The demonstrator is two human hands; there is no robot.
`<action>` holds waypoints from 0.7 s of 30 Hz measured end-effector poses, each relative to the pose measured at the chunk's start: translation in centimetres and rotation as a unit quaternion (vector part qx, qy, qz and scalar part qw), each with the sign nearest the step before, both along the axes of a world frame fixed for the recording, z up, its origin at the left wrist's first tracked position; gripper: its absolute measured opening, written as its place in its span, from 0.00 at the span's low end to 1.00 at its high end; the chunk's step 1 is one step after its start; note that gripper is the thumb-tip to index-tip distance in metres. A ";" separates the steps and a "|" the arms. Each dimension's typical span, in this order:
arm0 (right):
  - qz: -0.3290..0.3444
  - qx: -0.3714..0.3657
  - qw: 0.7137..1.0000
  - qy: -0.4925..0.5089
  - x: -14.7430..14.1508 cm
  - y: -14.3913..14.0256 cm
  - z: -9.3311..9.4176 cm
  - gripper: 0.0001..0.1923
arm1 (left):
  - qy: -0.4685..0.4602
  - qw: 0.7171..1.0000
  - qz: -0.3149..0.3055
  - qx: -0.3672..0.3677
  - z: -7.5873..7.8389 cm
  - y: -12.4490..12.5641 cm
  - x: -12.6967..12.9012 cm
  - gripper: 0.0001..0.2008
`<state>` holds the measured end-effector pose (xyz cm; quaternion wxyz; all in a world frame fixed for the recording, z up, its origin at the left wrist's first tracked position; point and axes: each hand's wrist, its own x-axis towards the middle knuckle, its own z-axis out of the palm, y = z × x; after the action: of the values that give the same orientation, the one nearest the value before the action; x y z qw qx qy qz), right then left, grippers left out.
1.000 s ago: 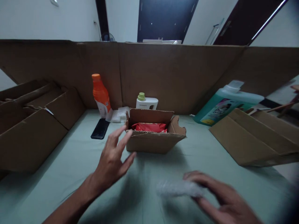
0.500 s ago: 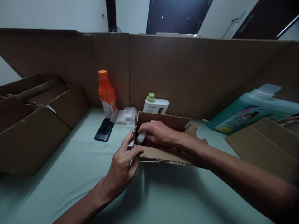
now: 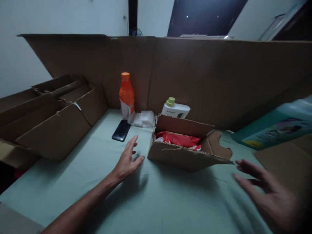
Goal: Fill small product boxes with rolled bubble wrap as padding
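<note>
A small cardboard box stands with its top open on the pale green cloth. Inside it lie a red packet and, at the left end, a bit of clear wrap. My left hand hovers left of the box, fingers apart, holding nothing. On the other side, my right hand is just off the box's torn right flap, blurred, its thumb and fingers spread and nothing between them. Neither hand touches the box.
Behind are a black phone, an orange bottle, bubble wrap and a white green-capped bottle. A divided carton stands left. At right lie a large teal jug and another carton. A cardboard wall closes the back.
My right hand has come out of the box and moved right, uncovering the red packet. My left hand has let go of the box's left edge. The view has turned left.
</note>
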<state>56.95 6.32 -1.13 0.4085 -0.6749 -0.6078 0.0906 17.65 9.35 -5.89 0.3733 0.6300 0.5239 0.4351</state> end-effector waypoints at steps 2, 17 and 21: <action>0.013 -0.034 0.997 0.064 -2.3 1.3 -2.9 0.29 | -0.018 0.999 -0.037 -0.014 -0.2 1.4 1.4 0.44; 0.171 -0.125 0.973 0.096 -11.2 -6.7 -4.1 0.16 | 0.044 0.994 0.094 -0.029 -1.9 -15.4 -0.6 0.18; 0.266 -0.132 0.951 0.082 -16.0 -4.6 -3.7 0.19 | 0.114 0.967 0.209 -0.096 -1.2 -19.2 -6.1 0.17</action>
<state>40.98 1.67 -4.84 0.3256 -0.5266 -0.7124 0.3304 11.50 -9.84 -7.12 0.2705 0.5130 0.7223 0.3769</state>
